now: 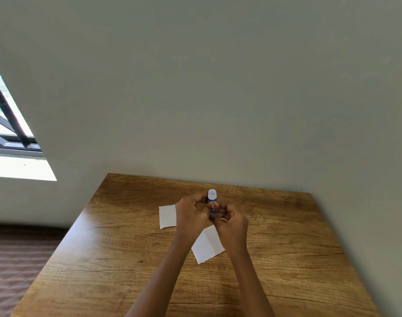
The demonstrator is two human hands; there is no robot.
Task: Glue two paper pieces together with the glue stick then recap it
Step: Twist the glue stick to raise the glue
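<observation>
A person's left hand (190, 213) and right hand (232, 223) meet above a wooden table (286, 259). Both curl around the blue barrel of a small glue stick (212, 200), held upright with its white top clear of the fingers. It looks light, rigid and smooth, best gripped round the barrel. The far paper piece (167, 216) lies beside the left hand, and the near paper piece (208, 245) lies beneath the wrists.
</observation>
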